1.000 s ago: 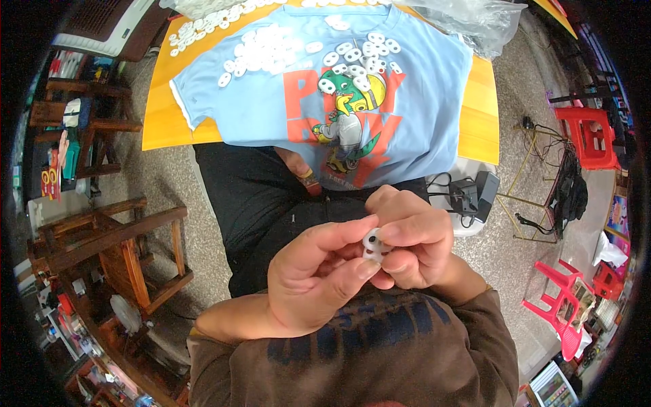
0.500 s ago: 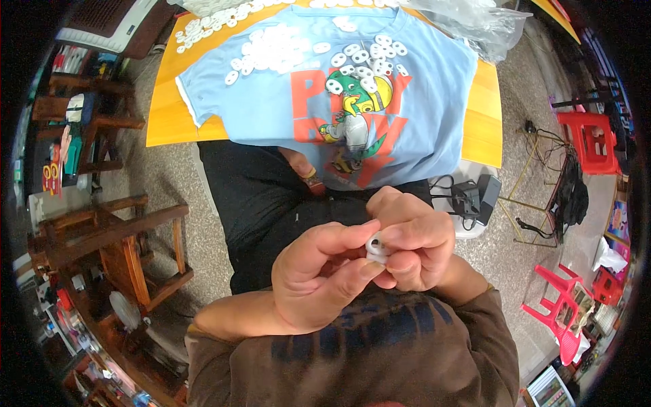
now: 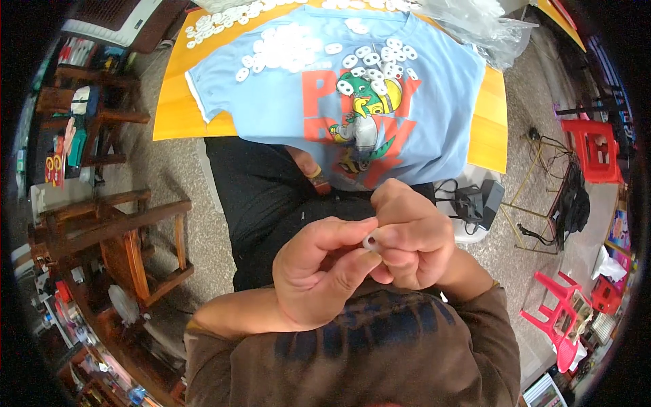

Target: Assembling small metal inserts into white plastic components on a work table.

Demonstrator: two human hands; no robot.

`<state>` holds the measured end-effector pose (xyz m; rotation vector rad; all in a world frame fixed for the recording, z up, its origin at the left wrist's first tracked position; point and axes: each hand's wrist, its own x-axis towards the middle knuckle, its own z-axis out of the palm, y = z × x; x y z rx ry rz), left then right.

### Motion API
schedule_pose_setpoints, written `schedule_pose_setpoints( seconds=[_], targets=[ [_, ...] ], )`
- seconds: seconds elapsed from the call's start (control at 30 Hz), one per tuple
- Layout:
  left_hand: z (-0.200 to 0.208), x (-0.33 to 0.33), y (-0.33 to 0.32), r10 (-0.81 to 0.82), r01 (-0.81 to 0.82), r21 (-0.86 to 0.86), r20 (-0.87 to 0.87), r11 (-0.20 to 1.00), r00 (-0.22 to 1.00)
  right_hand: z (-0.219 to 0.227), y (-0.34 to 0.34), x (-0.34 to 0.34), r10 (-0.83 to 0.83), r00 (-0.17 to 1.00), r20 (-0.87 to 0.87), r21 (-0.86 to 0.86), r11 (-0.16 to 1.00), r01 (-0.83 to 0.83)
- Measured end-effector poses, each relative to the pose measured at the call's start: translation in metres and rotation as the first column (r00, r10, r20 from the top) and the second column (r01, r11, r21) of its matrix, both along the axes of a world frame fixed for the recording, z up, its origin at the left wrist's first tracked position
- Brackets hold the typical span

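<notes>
Before the brown shirt (image 3: 380, 370), a small white piece (image 3: 370, 241) pinched from two sides

The piece sits where the two hands meet. Fingers of the left hand (image 3: 319, 275) pinch its left side, forefinger above and thumb below. The right hand (image 3: 415, 239) clasps its right side, the thumb pressed close and the other fingers curled in, so part of the piece is hidden. What shows is a smooth, rounded rim around a dark hole.

Beyond the hands, a soft light-blue T-shirt (image 3: 268, 102) with a red-orange and cartoon print drapes over a smooth yellow worktop (image 3: 173, 112). Flat white ovals (image 3: 288, 49), many pierced by two holes, lie on the cloth, densely heaped toward the left and looser toward the right. Crinkled, see-through plastic sheeting (image 3: 498, 34) lies near the shirt's far right shoulder.
</notes>
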<state>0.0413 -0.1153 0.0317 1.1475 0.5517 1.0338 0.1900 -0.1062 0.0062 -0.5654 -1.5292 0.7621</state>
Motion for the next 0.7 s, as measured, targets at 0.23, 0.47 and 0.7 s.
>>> schedule_pose_setpoints(
  seconds=[0.23,0.47,0.7],
  targets=[
    [-0.001,-0.001,-0.001,-0.010,0.015,-0.084,0.059,0.996,0.998,-0.006,0.000,-0.005,0.003,0.998,-0.061,-0.017,1.000,-0.005],
    [0.000,-0.004,0.002,0.024,-0.024,-0.008,0.008,1.000,1.000,-0.007,0.002,-0.001,0.040,0.995,-0.095,0.044,0.998,-0.036],
    [0.004,-0.008,0.001,0.021,-0.022,-0.053,-0.025,0.998,0.999,-0.009,-0.009,-0.009,-0.117,0.972,-0.202,-0.120,0.988,0.093]
  ],
)
